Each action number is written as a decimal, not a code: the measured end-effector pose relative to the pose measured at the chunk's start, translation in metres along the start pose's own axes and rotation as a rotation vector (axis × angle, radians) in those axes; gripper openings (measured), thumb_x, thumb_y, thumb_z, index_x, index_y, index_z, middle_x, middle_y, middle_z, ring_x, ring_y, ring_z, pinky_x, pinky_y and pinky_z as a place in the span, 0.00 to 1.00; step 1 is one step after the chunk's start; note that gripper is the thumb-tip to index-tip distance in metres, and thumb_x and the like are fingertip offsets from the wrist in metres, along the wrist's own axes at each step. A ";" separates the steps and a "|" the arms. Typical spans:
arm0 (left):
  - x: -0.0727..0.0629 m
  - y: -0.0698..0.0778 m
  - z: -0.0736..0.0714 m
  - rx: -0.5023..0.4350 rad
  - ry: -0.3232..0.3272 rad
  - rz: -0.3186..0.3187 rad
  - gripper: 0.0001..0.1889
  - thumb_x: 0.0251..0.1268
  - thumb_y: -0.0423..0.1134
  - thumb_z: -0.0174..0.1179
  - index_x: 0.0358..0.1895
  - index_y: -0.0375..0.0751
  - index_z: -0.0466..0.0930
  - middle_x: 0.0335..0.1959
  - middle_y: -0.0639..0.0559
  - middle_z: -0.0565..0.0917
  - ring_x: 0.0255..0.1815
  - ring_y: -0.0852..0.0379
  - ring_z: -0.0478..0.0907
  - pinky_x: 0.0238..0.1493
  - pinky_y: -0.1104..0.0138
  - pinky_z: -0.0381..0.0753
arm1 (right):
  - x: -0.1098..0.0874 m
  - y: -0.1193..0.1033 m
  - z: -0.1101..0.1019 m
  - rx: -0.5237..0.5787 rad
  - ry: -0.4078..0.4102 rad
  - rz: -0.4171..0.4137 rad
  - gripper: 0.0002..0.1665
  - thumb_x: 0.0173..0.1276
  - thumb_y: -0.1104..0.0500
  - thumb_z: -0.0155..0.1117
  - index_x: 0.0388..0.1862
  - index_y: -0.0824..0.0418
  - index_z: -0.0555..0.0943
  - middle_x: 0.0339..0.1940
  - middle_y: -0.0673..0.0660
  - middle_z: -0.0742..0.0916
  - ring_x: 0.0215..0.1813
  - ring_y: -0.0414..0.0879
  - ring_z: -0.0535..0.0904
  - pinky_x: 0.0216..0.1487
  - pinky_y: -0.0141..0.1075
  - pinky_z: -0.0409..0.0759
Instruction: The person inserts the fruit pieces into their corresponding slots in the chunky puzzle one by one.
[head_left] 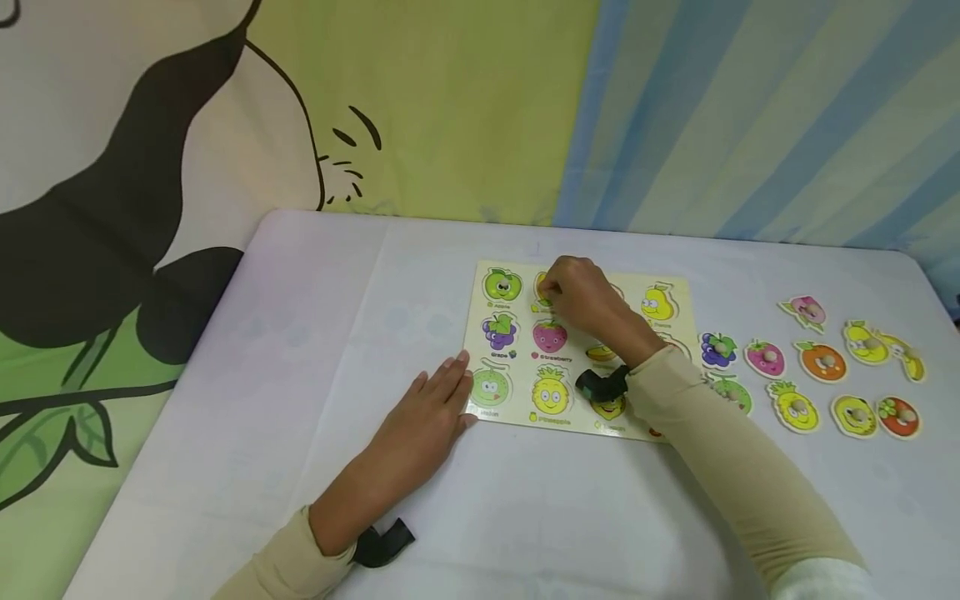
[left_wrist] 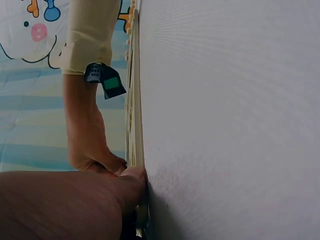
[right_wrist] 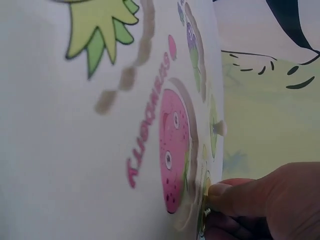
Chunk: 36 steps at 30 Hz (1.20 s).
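Note:
A cream fruit puzzle board (head_left: 517,403) lies flat on the table, with printed fruit recesses. My right hand (head_left: 588,292) is over its top row, thumb and fingertips pinching a small yellow fruit puzzle piece (right_wrist: 207,186) at the second recess; the fingers hide most of it. Left of it, a green apple piece (head_left: 502,285) with a knob sits in its place. Below the hand shows the printed strawberry recess (right_wrist: 174,150). My left hand (head_left: 420,417) rests at the board's left edge, fingers extended over the melon corner and thumb (left_wrist: 132,182) against the side.
Right of the board lie several loose knobbed pieces, among them grapes (head_left: 718,350), a strawberry (head_left: 763,358), an orange (head_left: 821,363), a pineapple (head_left: 793,408), a banana (head_left: 911,360) and a tomato (head_left: 897,418). A patterned curtain (head_left: 450,108) hangs behind the white table (head_left: 337,333).

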<state>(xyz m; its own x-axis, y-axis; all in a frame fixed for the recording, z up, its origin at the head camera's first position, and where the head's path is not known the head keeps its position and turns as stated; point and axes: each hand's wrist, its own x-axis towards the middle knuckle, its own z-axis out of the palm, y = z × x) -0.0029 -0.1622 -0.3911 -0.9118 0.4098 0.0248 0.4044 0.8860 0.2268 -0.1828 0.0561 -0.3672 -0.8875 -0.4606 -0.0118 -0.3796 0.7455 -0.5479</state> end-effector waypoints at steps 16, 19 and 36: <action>0.001 0.001 0.001 -0.013 -0.003 -0.023 0.31 0.64 0.38 0.66 0.66 0.26 0.68 0.73 0.38 0.61 0.74 0.42 0.56 0.67 0.45 0.62 | -0.003 -0.005 0.004 -0.031 0.071 0.003 0.12 0.68 0.71 0.59 0.45 0.68 0.86 0.45 0.63 0.84 0.51 0.55 0.79 0.55 0.47 0.78; 0.001 0.001 0.001 -0.014 0.003 -0.024 0.31 0.64 0.38 0.66 0.66 0.26 0.68 0.73 0.38 0.62 0.74 0.42 0.56 0.67 0.45 0.63 | -0.002 -0.005 0.003 -0.032 0.069 0.015 0.12 0.67 0.71 0.59 0.45 0.68 0.87 0.47 0.62 0.84 0.52 0.54 0.79 0.55 0.47 0.78; 0.000 0.002 0.003 -0.002 0.005 -0.010 0.30 0.64 0.37 0.66 0.66 0.26 0.69 0.72 0.37 0.63 0.73 0.41 0.58 0.66 0.45 0.63 | -0.011 0.008 -0.009 0.054 0.044 0.032 0.14 0.70 0.63 0.62 0.52 0.68 0.84 0.47 0.63 0.86 0.44 0.53 0.80 0.45 0.44 0.78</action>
<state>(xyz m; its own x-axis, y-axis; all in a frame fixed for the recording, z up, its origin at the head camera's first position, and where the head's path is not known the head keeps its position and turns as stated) -0.0018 -0.1593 -0.3935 -0.9163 0.3996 0.0269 0.3947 0.8897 0.2292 -0.1785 0.0719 -0.3638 -0.9100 -0.4146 0.0064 -0.3376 0.7320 -0.5918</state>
